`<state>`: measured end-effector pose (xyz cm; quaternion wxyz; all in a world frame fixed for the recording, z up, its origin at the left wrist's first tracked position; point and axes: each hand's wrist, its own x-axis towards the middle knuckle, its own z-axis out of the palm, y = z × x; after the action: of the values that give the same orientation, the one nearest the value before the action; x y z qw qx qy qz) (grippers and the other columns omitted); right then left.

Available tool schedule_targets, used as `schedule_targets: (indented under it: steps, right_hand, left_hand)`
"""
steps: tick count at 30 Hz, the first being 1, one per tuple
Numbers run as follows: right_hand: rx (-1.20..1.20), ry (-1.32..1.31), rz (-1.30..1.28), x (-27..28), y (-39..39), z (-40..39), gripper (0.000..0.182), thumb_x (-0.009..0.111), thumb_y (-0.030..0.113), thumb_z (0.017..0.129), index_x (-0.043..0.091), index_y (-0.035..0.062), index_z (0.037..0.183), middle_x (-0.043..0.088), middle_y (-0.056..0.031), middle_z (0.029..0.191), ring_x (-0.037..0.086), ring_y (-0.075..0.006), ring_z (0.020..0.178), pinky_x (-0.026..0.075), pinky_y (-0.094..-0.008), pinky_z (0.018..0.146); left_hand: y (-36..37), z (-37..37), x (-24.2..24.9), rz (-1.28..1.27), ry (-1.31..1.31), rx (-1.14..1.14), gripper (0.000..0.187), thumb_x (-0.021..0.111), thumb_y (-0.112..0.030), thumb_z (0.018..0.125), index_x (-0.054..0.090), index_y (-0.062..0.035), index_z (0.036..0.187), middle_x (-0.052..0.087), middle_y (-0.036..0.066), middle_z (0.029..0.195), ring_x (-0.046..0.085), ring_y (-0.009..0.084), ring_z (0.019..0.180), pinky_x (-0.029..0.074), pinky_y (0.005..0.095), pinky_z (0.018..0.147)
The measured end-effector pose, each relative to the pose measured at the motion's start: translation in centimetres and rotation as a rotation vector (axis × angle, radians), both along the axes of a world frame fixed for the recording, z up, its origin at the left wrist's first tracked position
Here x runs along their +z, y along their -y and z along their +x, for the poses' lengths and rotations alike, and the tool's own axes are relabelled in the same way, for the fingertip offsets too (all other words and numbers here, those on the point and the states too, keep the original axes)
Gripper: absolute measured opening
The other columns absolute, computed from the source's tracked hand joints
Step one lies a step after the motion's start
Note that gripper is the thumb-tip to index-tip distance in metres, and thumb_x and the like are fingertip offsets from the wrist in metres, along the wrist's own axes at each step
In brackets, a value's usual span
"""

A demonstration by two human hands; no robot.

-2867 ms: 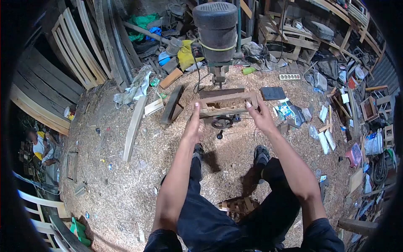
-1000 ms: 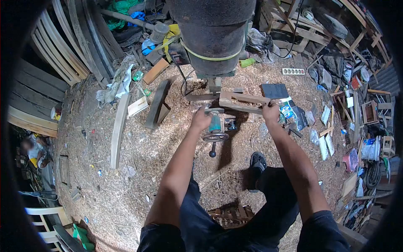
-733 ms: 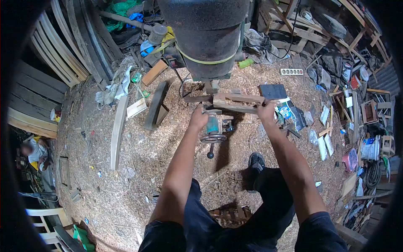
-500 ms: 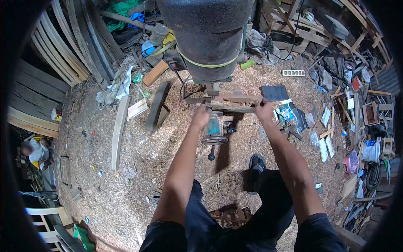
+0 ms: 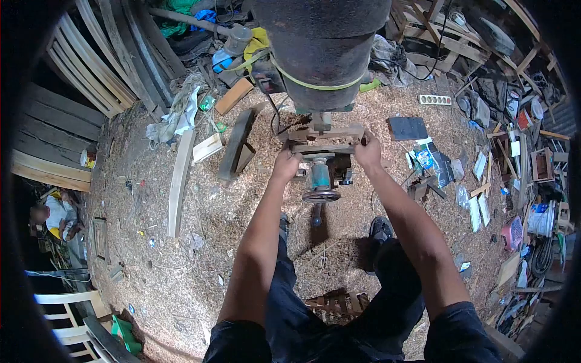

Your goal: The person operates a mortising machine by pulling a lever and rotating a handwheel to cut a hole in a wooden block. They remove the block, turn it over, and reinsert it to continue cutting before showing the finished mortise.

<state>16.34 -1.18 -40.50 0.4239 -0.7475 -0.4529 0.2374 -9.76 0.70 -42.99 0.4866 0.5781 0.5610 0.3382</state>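
A wooden piece (image 5: 330, 149), seemingly two bars with a gap and wood chips between them, lies on the machine's table under the spindle (image 5: 321, 124). My left hand (image 5: 287, 164) is closed on its left end, thumb toward me. On the right end my right hand (image 5: 368, 153) grips it with bent fingers. Above hangs the machine's large dark cylindrical housing (image 5: 327, 54), with a yellow-green band round it. Below the wood stands a green column (image 5: 321, 175) with a round handwheel (image 5: 321, 196), between my forearms. The wood's far side is partly hidden by the machine.
Wood shavings cover the ground (image 5: 200, 272). Left of the machine lie a dark beam (image 5: 237, 145) and a long pale board (image 5: 180, 187). To the right are a dark block (image 5: 407, 129) and a white power strip (image 5: 435, 99). A person (image 5: 60, 216) sits at the far left.
My hands and the wooden piece have shifted left relative to the spindle. The camera view has turned slightly, so the machine appears farther right.
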Motion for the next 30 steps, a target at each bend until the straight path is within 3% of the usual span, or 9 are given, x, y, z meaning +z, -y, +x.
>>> schedule_targets:
  steps: [5, 8, 11, 12, 18, 21, 23, 27, 30]
  right_hand:
    - [-0.016, -0.009, 0.094, 1.8, 0.9, -1.0, 0.032, 0.065, 0.006, 0.080, 0.063, -0.0073, 0.108, 0.069, -0.0223, 0.090, 0.068, -0.0329, 0.086, 0.052, -0.0387, 0.078]
    - [0.009, -0.024, 0.097, 0.8, 0.8, -0.4, 0.033, 0.066, 0.003, 0.078, 0.063, -0.0066, 0.109, 0.070, -0.0208, 0.093, 0.069, -0.0297, 0.088, 0.053, -0.0372, 0.080]
    - [0.100, -0.056, 0.107, -1.3, 0.2, 0.2, 0.035, 0.067, 0.002, 0.076, 0.063, -0.0056, 0.110, 0.070, -0.0195, 0.095, 0.069, -0.0279, 0.088, 0.053, -0.0362, 0.080]
    - [0.124, -0.059, 0.106, -0.9, 0.6, 0.1, 0.036, 0.068, 0.003, 0.076, 0.062, -0.0055, 0.110, 0.070, -0.0194, 0.096, 0.069, -0.0281, 0.088, 0.053, -0.0361, 0.080]
    - [0.170, -0.022, 0.087, -1.3, 0.9, -0.4, 0.042, 0.069, 0.006, 0.076, 0.059, -0.0048, 0.115, 0.066, -0.0235, 0.107, 0.064, -0.0357, 0.102, 0.049, -0.0398, 0.092]
    - [0.184, -0.029, 0.082, -1.2, 0.9, -0.2, 0.042, 0.070, 0.008, 0.077, 0.059, -0.0049, 0.115, 0.065, -0.0243, 0.108, 0.063, -0.0374, 0.104, 0.047, -0.0405, 0.094]
    - [0.193, -0.020, 0.057, 0.5, 1.4, -0.3, 0.041, 0.070, 0.010, 0.077, 0.059, -0.0051, 0.114, 0.065, -0.0244, 0.108, 0.063, -0.0380, 0.104, 0.048, -0.0406, 0.094]
    - [0.259, -0.002, 0.127, -2.8, 0.6, 0.7, 0.042, 0.070, 0.011, 0.077, 0.058, -0.0053, 0.114, 0.064, -0.0249, 0.107, 0.062, -0.0393, 0.104, 0.048, -0.0418, 0.093]
    - [0.287, 0.056, 0.103, -0.5, 1.3, 0.5, 0.045, 0.070, 0.012, 0.078, 0.056, -0.0050, 0.117, 0.063, -0.0256, 0.107, 0.060, -0.0409, 0.104, 0.047, -0.0436, 0.093]
  left_hand:
    - [0.2, 0.2, 0.1, -0.025, -0.075, 0.013, 0.046, 0.058, -0.014, 0.083, 0.053, 0.0019, 0.126, 0.064, 0.019, 0.116, 0.059, 0.0280, 0.108, 0.043, 0.0356, 0.096]
    - [1.5, 1.2, 5.3, -0.007, -0.084, 0.084, 0.046, 0.060, -0.018, 0.080, 0.056, -0.0003, 0.122, 0.066, 0.021, 0.109, 0.063, 0.0363, 0.102, 0.047, 0.0411, 0.090]
    - [0.5, 0.7, 1.5, 0.127, -0.141, 0.177, 0.043, 0.060, -0.019, 0.080, 0.058, -0.0015, 0.119, 0.068, 0.022, 0.103, 0.064, 0.0383, 0.096, 0.049, 0.0428, 0.084]
    - [0.3, 0.3, 2.0, -0.033, -0.172, 0.123, 0.042, 0.061, -0.021, 0.081, 0.058, -0.0032, 0.118, 0.067, 0.023, 0.103, 0.064, 0.0394, 0.098, 0.048, 0.0429, 0.085]
    - [0.7, -0.4, 1.9, -0.052, -0.305, 0.099, 0.046, 0.066, -0.023, 0.082, 0.059, -0.0002, 0.122, 0.064, 0.021, 0.119, 0.060, 0.0343, 0.113, 0.044, 0.0372, 0.097]
    - [0.6, -0.8, 0.0, 0.086, -0.328, 0.114, 0.045, 0.066, -0.025, 0.080, 0.060, -0.0011, 0.118, 0.063, 0.027, 0.114, 0.059, 0.0415, 0.110, 0.046, 0.0425, 0.094]
    - [0.8, -0.9, 0.9, 0.033, -0.355, 0.092, 0.046, 0.066, -0.024, 0.080, 0.060, -0.0013, 0.120, 0.063, 0.027, 0.115, 0.058, 0.0421, 0.111, 0.046, 0.0426, 0.095]
    - [1.4, -0.6, 2.5, 0.056, -0.328, 0.108, 0.044, 0.065, -0.023, 0.080, 0.061, -0.0011, 0.118, 0.064, 0.027, 0.111, 0.058, 0.0428, 0.110, 0.046, 0.0431, 0.095]
    - [1.9, 0.0, 5.7, -0.062, -0.367, 0.016, 0.059, 0.063, -0.024, 0.082, 0.049, 0.0023, 0.132, 0.056, 0.030, 0.126, 0.053, 0.0422, 0.119, 0.042, 0.0415, 0.101]
